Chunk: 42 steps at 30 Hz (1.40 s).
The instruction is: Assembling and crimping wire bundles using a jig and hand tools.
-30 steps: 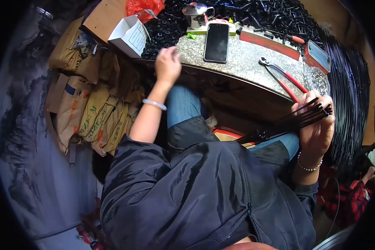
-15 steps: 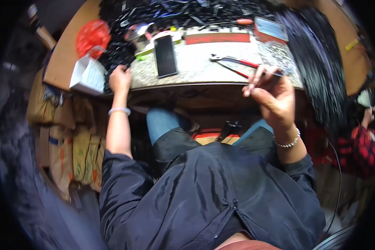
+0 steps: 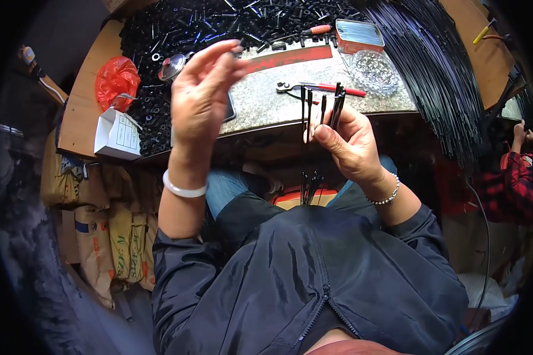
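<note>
In front of the table edge, my right hand (image 3: 356,145) holds several thin black rods (image 3: 336,109) upright, fanned between thumb and fingers. Their upper ends are thicker. My left hand (image 3: 201,100) is raised over the table, blurred, its fingers pinched together. A small dark bit shows at its fingertips, too smeared to name. Behind that wrist a dark phone (image 3: 230,109) is mostly hidden. Just beyond the rods lie red-handled pliers (image 3: 349,90) on the pale speckled table surface (image 3: 266,115).
Small black parts (image 3: 183,23) are heaped along the back. A red bag (image 3: 117,83) and white box (image 3: 117,133) stand at left. A tin (image 3: 360,36), clear dish (image 3: 374,72) and bundle of long black rods (image 3: 438,83) lie right. Another person's checked sleeve (image 3: 509,189) shows far right.
My left hand has risen from the dark parts at the left and moved right and inward. My right hand has come left and lower, with the rods now plainly visible in it. The view has shifted slightly.
</note>
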### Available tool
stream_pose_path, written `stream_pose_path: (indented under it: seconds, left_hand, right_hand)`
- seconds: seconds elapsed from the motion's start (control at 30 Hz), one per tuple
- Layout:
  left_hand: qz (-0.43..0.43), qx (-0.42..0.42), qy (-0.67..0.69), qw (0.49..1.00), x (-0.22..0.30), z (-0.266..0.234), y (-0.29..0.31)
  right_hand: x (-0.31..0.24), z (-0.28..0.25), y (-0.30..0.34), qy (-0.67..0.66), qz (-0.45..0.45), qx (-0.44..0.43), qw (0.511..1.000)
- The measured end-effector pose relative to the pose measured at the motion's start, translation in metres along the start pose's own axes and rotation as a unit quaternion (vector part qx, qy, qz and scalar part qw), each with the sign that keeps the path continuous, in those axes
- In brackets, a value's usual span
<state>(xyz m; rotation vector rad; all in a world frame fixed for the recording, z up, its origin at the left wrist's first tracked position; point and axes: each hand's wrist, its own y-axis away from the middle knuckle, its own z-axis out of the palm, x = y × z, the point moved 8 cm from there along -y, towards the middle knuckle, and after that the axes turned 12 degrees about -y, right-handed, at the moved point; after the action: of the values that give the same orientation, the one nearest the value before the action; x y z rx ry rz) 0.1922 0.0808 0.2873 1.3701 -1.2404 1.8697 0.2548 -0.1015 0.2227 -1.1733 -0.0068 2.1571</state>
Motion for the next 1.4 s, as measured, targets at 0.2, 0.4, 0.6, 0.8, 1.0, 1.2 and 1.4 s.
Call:
stream_pose_path:
  seconds: [0.2, 0.4, 0.6, 0.8, 1.0, 1.2, 1.4]
  left_hand:
    - [-0.054, -0.188, 0.167, 0.966, 0.008, 0.081, 0.001]
    - [-0.08, -0.167, 0.157, 0.97, 0.004, 0.095, 0.013]
    - [-0.074, -0.167, 0.15, 0.972, 0.0, 0.094, 0.018]
    - [-0.042, -0.176, 0.086, 0.98, 0.008, 0.096, 0.026]
    - [0.098, -0.152, -0.054, 0.982, 0.023, 0.095, 0.027]
    - [0.101, -0.138, -0.069, 0.983, 0.024, 0.094, 0.029]
    - [0.104, -0.135, -0.093, 0.981, 0.025, 0.087, 0.029]
  right_hand:
    - [0.006, 0.006, 0.0, -0.025, -0.016, -0.008, 1.0]
    - [0.006, 0.001, 0.004, -0.05, 0.003, 0.009, 0.999]
    - [0.006, 0.001, 0.007, -0.045, 0.02, -0.003, 0.999]
    - [0.005, 0.001, 0.008, -0.054, 0.008, 0.004, 0.999]
    - [0.004, 0.001, 0.007, -0.052, 0.009, 0.004, 0.999]
    - [0.004, 0.003, 0.004, -0.051, -0.003, 0.0, 0.999]
    - [0.003, 0.003, 0.004, -0.031, 0.018, -0.016, 0.999]
